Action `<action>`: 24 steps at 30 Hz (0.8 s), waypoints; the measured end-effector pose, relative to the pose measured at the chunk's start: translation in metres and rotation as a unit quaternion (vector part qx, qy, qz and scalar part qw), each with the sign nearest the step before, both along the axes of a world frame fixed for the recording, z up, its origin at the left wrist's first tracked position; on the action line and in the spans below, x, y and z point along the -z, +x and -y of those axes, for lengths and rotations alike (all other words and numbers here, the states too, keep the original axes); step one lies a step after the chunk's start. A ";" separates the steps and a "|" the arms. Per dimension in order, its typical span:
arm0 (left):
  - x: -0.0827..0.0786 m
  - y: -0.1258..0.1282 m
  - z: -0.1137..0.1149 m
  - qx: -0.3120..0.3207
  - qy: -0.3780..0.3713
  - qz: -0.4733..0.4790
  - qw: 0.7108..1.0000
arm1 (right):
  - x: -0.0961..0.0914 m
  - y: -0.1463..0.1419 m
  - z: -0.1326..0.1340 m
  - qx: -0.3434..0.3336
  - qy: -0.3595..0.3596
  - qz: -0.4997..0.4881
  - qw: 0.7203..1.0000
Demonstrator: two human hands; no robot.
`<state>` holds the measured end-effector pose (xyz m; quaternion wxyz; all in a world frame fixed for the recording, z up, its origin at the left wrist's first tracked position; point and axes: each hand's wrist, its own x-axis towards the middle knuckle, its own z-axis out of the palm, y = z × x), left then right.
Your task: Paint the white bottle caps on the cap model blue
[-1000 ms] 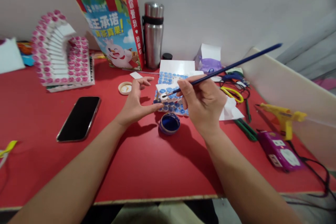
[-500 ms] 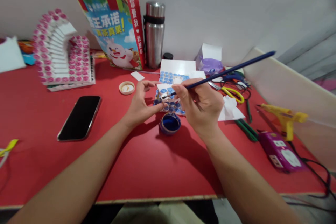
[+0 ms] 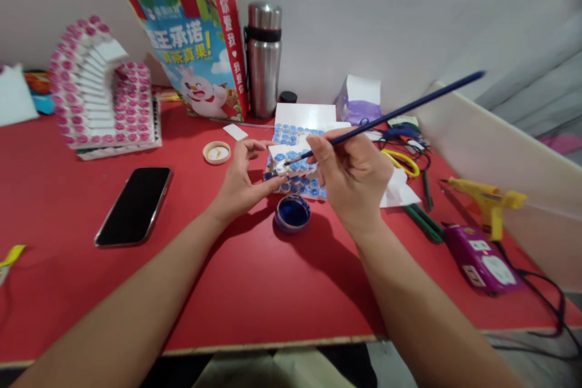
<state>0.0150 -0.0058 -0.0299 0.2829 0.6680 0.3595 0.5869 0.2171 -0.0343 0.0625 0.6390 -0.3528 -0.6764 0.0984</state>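
My right hand (image 3: pixel 352 176) is closed round a long blue paintbrush (image 3: pixel 400 112), whose tip rests on a small white piece with blue dots (image 3: pixel 287 165). My left hand (image 3: pixel 240 179) steadies that piece, the thumb pressed against its near edge and the other fingers spread apart. The piece lies on a white sheet covered with blue dots (image 3: pixel 297 133). A small round pot of blue paint (image 3: pixel 292 213) stands on the red table (image 3: pixel 254 279), just in front of both hands.
A black phone (image 3: pixel 134 205) lies at the left, behind it a stepped white model with pink dots (image 3: pixel 102 97). A printed bag (image 3: pixel 195 36) and steel flask (image 3: pixel 263 60) stand at the wall. Yellow scissors (image 3: pixel 402 162), a glue gun (image 3: pixel 488 203) and a purple box (image 3: pixel 482 257) lie at the right.
The brush tip has shifted slightly over the white piece and the handle's angle changed a little. My left hand has stayed at the piece.
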 end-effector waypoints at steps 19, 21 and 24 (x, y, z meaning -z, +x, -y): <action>-0.001 0.000 0.001 0.003 -0.003 -0.006 1.000 | 0.002 -0.003 0.001 -0.022 -0.005 -0.002 1.000; -0.002 0.000 0.001 0.004 -0.007 -0.005 1.000 | 0.001 -0.004 0.002 -0.016 -0.002 -0.004 1.000; -0.003 0.001 0.002 0.002 -0.009 -0.004 1.000 | 0.001 -0.004 0.003 -0.023 -0.009 -0.004 1.000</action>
